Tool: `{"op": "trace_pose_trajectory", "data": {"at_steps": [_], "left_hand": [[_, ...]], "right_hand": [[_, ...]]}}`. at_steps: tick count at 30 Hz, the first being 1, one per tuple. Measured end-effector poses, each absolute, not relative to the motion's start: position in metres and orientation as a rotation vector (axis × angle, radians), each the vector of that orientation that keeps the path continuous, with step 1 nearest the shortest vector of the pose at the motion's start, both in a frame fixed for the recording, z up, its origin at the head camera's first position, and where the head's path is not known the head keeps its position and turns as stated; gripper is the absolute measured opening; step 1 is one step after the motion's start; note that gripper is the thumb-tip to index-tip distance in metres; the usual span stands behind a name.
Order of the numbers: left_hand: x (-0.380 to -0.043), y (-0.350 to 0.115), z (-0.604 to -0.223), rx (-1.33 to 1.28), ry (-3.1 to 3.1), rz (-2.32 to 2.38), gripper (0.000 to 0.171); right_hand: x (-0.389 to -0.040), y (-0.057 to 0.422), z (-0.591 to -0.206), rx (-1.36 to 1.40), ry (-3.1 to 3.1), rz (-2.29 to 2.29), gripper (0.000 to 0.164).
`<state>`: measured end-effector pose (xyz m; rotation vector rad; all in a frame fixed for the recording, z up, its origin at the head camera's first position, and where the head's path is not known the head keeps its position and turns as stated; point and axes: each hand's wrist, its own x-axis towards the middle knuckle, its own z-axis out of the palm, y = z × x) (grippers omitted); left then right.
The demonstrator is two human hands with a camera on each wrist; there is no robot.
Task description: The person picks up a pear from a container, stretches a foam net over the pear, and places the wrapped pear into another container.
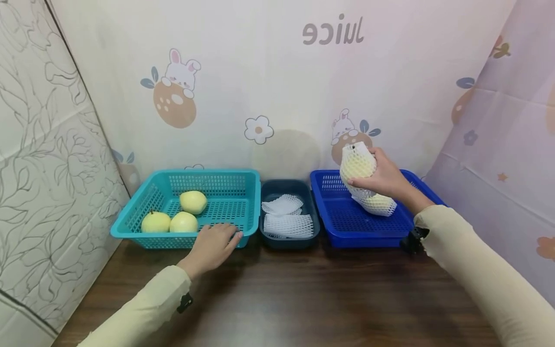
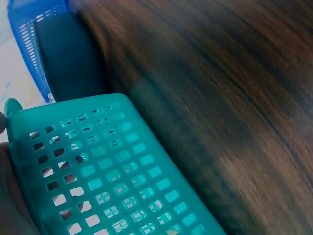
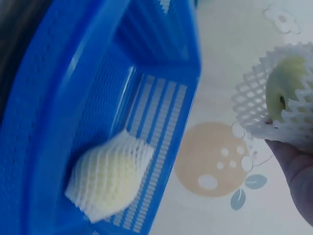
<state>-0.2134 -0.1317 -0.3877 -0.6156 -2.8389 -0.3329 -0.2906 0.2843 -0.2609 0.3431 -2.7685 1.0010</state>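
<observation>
Sitting in right hand (image 1: 385, 176), netted fruit (image 1: 358, 164)

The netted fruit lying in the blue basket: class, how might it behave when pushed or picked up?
The netted fruit may roll unevenly, since its white net juts past the rounded body inside. The thin, open mesh looks likely to squash a little when gripped. Pinched only by that jutting end, it could perhaps let the fruit slide out.
</observation>
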Motion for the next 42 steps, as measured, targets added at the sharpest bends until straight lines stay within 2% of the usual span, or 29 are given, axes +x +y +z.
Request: {"op": "trace_pose_trajectory", "data": {"at_steps": [11, 16, 20, 30, 42], "left_hand": [[-0.213, -0.132, -0.39, -0.643, -2.798, -0.286, 0.026], [-0.21, -0.136, -0.391, -0.642, -2.789, -0.267, 0.027], [-0.21, -0.137, -0.391, -0.652, -2.766, -0.27, 0.027], [-0.213, -0.134, -0.396, -0.671, -2.736, -0.271, 0.026], [-0.214, -0.135, -0.396, -0.671, -2.736, -0.25, 0.026]], "right_hand": [[-0.332, 0.287, -0.258, 0.603, -3.027, 0.709, 0.097], [-0.349, 0.276, -0.265, 0.726, -3.083, 0.579, 0.087], [-0.358, 0.269, -0.276, 0.673, -3.162, 0.493, 0.079], [-0.366, 0.274, -0.314, 0.509, -3.339, 0.399, 0.076], [-0.376, 0.261, -0.325, 0.52, -3.437, 0.295, 0.067]]}}
